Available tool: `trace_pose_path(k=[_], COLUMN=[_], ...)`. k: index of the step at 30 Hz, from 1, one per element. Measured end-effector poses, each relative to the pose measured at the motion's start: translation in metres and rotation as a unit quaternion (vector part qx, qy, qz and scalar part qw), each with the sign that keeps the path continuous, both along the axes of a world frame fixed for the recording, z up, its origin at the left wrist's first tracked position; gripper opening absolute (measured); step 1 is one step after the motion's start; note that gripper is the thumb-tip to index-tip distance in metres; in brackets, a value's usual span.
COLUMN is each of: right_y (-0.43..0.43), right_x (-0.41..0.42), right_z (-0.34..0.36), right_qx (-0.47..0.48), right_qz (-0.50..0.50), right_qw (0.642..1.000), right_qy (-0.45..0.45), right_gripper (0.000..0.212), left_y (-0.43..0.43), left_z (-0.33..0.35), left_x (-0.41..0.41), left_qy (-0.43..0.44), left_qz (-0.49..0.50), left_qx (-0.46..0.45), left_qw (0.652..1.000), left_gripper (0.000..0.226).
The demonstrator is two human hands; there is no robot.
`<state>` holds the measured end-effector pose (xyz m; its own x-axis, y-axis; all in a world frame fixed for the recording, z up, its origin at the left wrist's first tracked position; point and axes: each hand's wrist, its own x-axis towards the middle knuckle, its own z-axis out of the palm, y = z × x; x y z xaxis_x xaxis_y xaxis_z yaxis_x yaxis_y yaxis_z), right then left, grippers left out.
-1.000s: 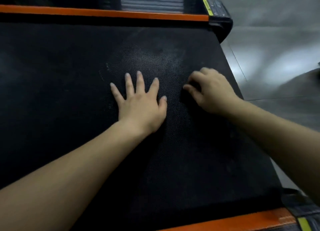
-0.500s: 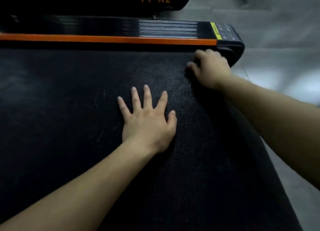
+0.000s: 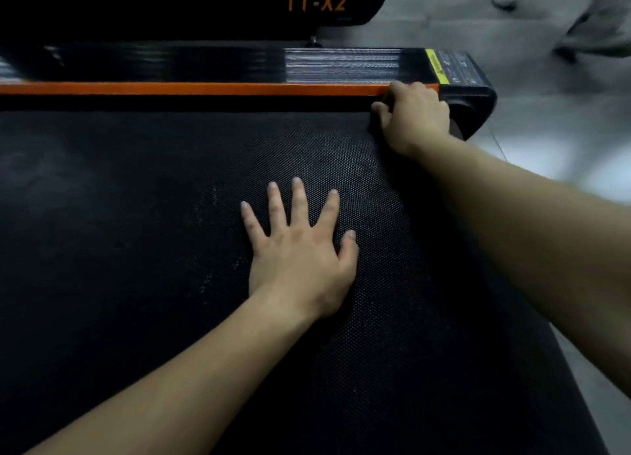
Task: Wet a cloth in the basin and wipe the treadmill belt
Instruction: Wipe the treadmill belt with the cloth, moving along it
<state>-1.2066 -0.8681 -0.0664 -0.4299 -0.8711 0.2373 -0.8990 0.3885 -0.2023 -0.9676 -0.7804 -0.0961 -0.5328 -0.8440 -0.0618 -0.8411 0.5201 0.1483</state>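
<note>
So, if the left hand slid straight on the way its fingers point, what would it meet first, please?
The left hand has only bare treadmill belt ahead. It would likely first meet the orange strip along the far edge, though depth there is unclear.

Your head camera looks forward and steeply down from close above the treadmill belt [image 3: 136,249], facing its orange far rail [image 3: 205,88], with grey floor [image 3: 553,120] at right.

Person, arms only in view. The left forearm [image 3: 170,386], entering from the near left, is bare along its visible length. The left hand [image 3: 300,260] is bare, fingernails [image 3: 296,180] cut short. The right forearm [image 3: 529,232], entering from the right edge, is likewise bare. The right hand [image 3: 413,120] is bare, its nails hidden
</note>
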Motion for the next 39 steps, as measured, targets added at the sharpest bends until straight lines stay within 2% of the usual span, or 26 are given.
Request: trace_pose_path(k=[4, 5, 7, 9, 10, 15, 17, 20, 27, 29, 32, 34, 37, 39], right_y=[0.024, 0.023, 0.012, 0.008, 0.01, 0.042, 0.036, 0.03, 0.085, 0.069, 0.055, 0.07, 0.118, 0.132], right_x=[0.001, -0.003, -0.015, -0.028, -0.03, -0.024, -0.036, -0.048, -0.039, -0.053, -0.067, -0.058, -0.039, -0.042], right_z=[-0.007, -0.005, 0.001, 0.006, 0.006, -0.005, -0.001, 0.007, -0.008, -0.006, -0.004, -0.006, -0.012, -0.015], right_qx=[0.028, 0.033, 0.025, 0.01, 0.006, 0.013, -0.007, -0.022, 0.015, -0.007, -0.037, -0.037, -0.016, -0.005], right_qz=[0.096, 0.093, 0.025, -0.057, -0.063, 0.052, 0.015, -0.047, 0.091, 0.06, -0.012, 0.016, 0.109, 0.157], right_qw=[0.995, 0.995, 0.999, 0.998, 0.997, 0.998, 0.999, 0.996, 0.996, 0.998, 0.998, 0.997, 0.991, 0.986], right_qy=[-0.015, -0.002, 0.016, -0.023, -0.036, -0.042, -0.028, -0.067, -0.021, 0.003, -0.049, -0.059, -0.076, -0.049], right_gripper=[0.036, 0.037, 0.04, 0.041, 0.04, 0.029, 0.033, 0.034, 0.028, 0.032, 0.035, 0.028, 0.02, 0.02], left_y=[0.0, 0.0, -0.001, -0.002, -0.002, -0.001, 0.0, -0.001, -0.001, 0.0, 0.0, -0.001, 0.0, 0.0], left_z=[0.0, -0.001, -0.001, 0.0, 0.0, 0.002, 0.002, 0.001, 0.002, 0.003, 0.003, 0.003, 0.002, 0.002], left_x=[0.0, 0.0, 0.001, 0.001, 0.002, 0.0, 0.0, 0.0, 0.0, 0.0, -0.001, 0.0, 0.0, -0.001], left_qy=[-0.002, -0.001, -0.003, -0.006, -0.009, -0.015, -0.013, -0.012, -0.006, -0.007, -0.009, -0.012, -0.012, -0.013], left_qz=[-0.004, -0.004, -0.006, -0.005, -0.006, -0.001, 0.0, -0.003, 0.001, 0.002, 0.001, 0.003, 0.004, 0.006], left_qx=[0.001, 0.002, 0.002, 0.007, 0.008, 0.001, 0.004, 0.005, 0.002, 0.006, 0.005, 0.007, 0.003, 0.004], left_qw=[1.0, 1.0, 1.0, 1.0, 1.0, 1.0, 1.0, 1.0, 1.0, 1.0, 1.0, 1.0, 1.0, 1.0], left_gripper=[0.067, 0.067, 0.066, 0.066, 0.066, 0.068, 0.066, 0.067, 0.068, 0.067, 0.067, 0.067, 0.068, 0.068])
